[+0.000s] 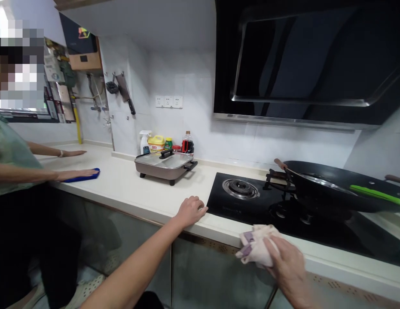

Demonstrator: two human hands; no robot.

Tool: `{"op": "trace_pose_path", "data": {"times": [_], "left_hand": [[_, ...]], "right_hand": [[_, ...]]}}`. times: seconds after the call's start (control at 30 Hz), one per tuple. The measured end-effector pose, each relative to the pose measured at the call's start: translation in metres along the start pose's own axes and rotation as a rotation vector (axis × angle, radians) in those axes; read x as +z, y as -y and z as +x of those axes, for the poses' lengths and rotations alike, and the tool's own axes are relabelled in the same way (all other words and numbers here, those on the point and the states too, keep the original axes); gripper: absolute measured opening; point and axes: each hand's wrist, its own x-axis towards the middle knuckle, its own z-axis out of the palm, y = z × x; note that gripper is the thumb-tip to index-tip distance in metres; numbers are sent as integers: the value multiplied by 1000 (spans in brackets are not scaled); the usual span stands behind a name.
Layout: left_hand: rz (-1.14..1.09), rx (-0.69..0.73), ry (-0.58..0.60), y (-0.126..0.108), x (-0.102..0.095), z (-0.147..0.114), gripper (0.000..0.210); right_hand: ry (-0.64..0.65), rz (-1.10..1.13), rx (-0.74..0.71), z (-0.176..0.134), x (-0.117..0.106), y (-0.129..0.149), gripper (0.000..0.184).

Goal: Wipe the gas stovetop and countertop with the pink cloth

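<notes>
My right hand (285,257) grips a crumpled white and purple cloth (259,246) at the front edge of the counter, in front of the gas stove (238,210). Part of the cloth hangs over the edge. Palm down, my left hand (190,211) rests on the white countertop (148,193) beside the stove's left front corner. Its fingers are loosely bent, thumb apart, with nothing in them. A bare burner (241,189) is on the stove's left side. On the right side sits a black wok (316,184) with a green-handled utensil (377,195) lying across it.
An electric pan with a glass lid (164,165) stands left of the stove, before a spray bottle (145,141) and other bottles. At far left another person's hand (71,175) presses a blue cloth (90,174) on the counter. A range hood (303,64) overhangs the stove; a cleaver (125,92) hangs on the wall.
</notes>
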Motion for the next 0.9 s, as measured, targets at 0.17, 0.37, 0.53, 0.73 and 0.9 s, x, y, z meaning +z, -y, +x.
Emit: {"op": "trace_pose_path", "data": {"times": [0.17,0.37,0.53,0.73,0.9], "left_hand": [[-75,25,-51,2,5,-3,29],[-84,5,-56,-2,6,-3,27],[-86,-10,-20,-4,2,-1,28],[-141,-59,-42,-2,-1,-3,36],[-212,-113,-41,10,4,1,39]], "right_hand": [[101,-70,107,-61,-36,-93,65],[98,-203,286,-71,-49,-98,66],[122,-173,243,-23,-36,-32,64],[102,49,187,75,25,110,74],[81,48,110,147,66,202,53]]}}
